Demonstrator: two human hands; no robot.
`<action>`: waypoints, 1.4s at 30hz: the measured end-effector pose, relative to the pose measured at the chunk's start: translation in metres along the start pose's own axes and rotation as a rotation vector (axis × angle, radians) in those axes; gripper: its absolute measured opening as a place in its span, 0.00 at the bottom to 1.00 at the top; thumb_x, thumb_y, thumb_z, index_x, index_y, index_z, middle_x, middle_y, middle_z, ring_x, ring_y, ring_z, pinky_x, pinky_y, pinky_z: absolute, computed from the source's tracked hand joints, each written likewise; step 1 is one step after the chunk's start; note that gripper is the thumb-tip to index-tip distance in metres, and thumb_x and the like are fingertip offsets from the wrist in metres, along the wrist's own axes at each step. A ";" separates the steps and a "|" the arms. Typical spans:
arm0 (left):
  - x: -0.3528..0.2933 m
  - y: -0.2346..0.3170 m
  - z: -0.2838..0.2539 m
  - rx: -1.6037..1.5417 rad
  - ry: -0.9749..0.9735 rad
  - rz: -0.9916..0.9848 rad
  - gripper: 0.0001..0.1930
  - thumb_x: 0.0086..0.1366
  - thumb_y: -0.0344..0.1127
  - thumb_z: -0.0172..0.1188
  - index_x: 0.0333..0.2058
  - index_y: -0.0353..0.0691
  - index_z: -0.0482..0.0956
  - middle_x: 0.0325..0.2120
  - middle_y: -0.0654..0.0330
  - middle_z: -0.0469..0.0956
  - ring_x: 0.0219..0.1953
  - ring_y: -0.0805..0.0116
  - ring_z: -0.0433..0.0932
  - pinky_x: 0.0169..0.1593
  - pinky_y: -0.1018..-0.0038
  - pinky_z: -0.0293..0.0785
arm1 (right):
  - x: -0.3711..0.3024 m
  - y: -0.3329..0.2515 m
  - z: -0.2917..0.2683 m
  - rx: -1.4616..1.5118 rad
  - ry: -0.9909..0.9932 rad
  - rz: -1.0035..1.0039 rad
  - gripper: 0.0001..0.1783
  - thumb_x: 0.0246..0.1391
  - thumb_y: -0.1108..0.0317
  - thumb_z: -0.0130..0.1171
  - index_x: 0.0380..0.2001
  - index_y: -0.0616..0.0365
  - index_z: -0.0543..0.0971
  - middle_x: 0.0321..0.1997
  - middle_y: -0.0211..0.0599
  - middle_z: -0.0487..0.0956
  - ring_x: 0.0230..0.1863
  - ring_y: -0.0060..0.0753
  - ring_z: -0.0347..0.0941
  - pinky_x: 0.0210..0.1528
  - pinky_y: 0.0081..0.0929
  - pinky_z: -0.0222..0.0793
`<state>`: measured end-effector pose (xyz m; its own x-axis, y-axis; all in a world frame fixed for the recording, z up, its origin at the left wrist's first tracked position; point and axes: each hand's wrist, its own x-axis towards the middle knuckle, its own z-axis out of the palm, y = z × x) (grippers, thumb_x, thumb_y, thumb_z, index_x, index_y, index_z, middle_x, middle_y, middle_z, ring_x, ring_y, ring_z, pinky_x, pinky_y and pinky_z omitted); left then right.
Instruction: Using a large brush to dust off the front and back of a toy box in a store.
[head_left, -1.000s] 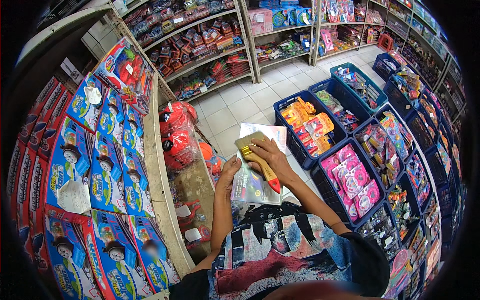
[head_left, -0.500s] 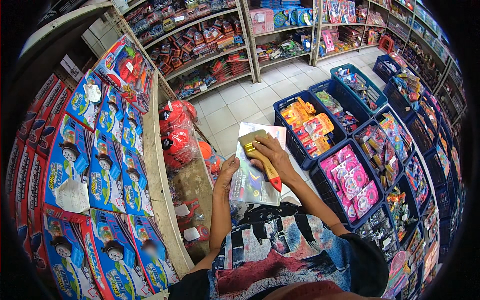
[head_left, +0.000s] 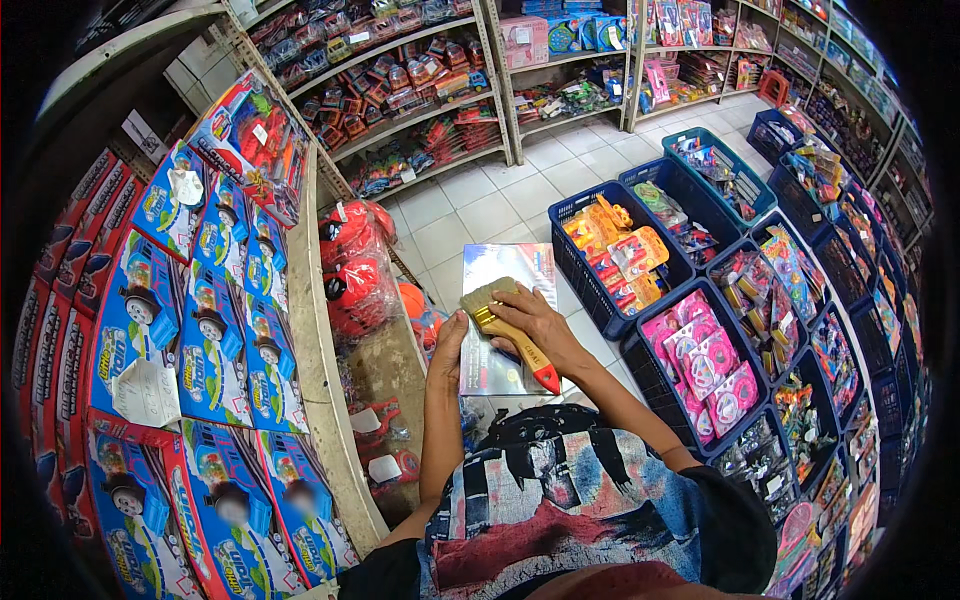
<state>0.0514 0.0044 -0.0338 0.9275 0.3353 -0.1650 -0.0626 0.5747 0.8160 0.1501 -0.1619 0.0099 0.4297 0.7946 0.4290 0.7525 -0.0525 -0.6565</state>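
We've got blue and teal crates packed down our right side. Closest blue crate (head_left: pixel 578 285) holds orange packs (head_left: pixel 620 250); the next blue one toward us holds pink packs (head_left: pixel 705 365). Teal crate (head_left: pixel 752 164) further off has mixed bagged toys in it, too small for us to sort out. Back shelves (head_left: pixel 498 85) are loaded with toy vehicles (head_left: pixel 405 80) and packets.

To our left: train boxes (head_left: pixel 215 350) laid in rows, then red bagged toys (head_left: pixel 355 285) on a low ledge (head_left: pixel 385 350) just beside our left forearm. The right-hand crates stand close to our right forearm. White tiles (head_left: pixel 450 235) run beyond the work.

We have the flat pack (head_left: pixel 515 262) in front of our shirt (head_left: pixel 570 480), above the floor, and the brush (head_left: pixel 520 350) over it, bristles to upper left, red handle tip to lower right. Our right hand (head_left: pixel 537 325) lies palm down, fingers closed round the brush near its ferrule, hiding some of the pack. Our left hand (head_left: pixel 449 350) is at the pack's left edge, thumb up; its other fingers are mostly hidden, so we can't tell how tightly they grip. Both forearms reach forward, elbows bent
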 end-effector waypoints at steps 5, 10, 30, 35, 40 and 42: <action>-0.001 0.002 0.000 -0.045 0.004 0.004 0.29 0.64 0.51 0.53 0.52 0.30 0.65 0.43 0.52 0.75 0.40 0.65 0.78 0.42 0.72 0.78 | 0.000 0.002 0.000 -0.010 -0.015 -0.042 0.28 0.50 0.50 0.59 0.51 0.54 0.74 0.59 0.43 0.68 0.64 0.63 0.54 0.65 0.56 0.46; -0.001 0.003 0.001 -0.011 -0.028 -0.004 0.29 0.63 0.52 0.54 0.51 0.30 0.66 0.41 0.53 0.76 0.39 0.66 0.79 0.41 0.73 0.78 | 0.000 0.008 0.001 -0.042 0.077 -0.009 0.28 0.50 0.51 0.60 0.51 0.55 0.74 0.60 0.42 0.67 0.64 0.62 0.55 0.64 0.57 0.47; -0.004 0.005 0.008 0.035 0.009 0.004 0.28 0.63 0.52 0.55 0.49 0.31 0.68 0.38 0.54 0.77 0.36 0.68 0.79 0.39 0.74 0.78 | -0.001 0.010 -0.002 -0.072 0.114 0.026 0.28 0.48 0.51 0.61 0.50 0.55 0.74 0.58 0.44 0.69 0.63 0.62 0.56 0.64 0.55 0.48; -0.003 0.005 0.006 0.065 0.006 0.015 0.28 0.62 0.52 0.56 0.48 0.31 0.69 0.39 0.54 0.77 0.37 0.68 0.79 0.39 0.74 0.78 | 0.001 0.013 -0.005 -0.193 0.202 0.066 0.27 0.47 0.55 0.63 0.49 0.56 0.75 0.57 0.44 0.70 0.62 0.58 0.60 0.66 0.48 0.49; -0.003 0.004 0.009 0.017 -0.027 0.014 0.28 0.62 0.52 0.55 0.48 0.31 0.68 0.39 0.54 0.77 0.37 0.68 0.79 0.39 0.74 0.78 | -0.001 0.018 -0.001 -0.139 0.227 0.083 0.27 0.48 0.54 0.62 0.49 0.57 0.75 0.56 0.44 0.69 0.61 0.60 0.58 0.63 0.53 0.52; -0.001 0.004 0.008 0.010 -0.040 0.011 0.28 0.62 0.52 0.55 0.48 0.31 0.68 0.39 0.54 0.77 0.37 0.68 0.79 0.39 0.74 0.78 | -0.001 0.017 -0.002 -0.141 0.212 0.078 0.27 0.48 0.54 0.62 0.49 0.57 0.75 0.57 0.44 0.69 0.62 0.60 0.58 0.63 0.52 0.51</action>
<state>0.0530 0.0004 -0.0256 0.9407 0.3118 -0.1339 -0.0696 0.5636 0.8231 0.1636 -0.1650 -0.0001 0.5727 0.6412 0.5108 0.7689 -0.2040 -0.6060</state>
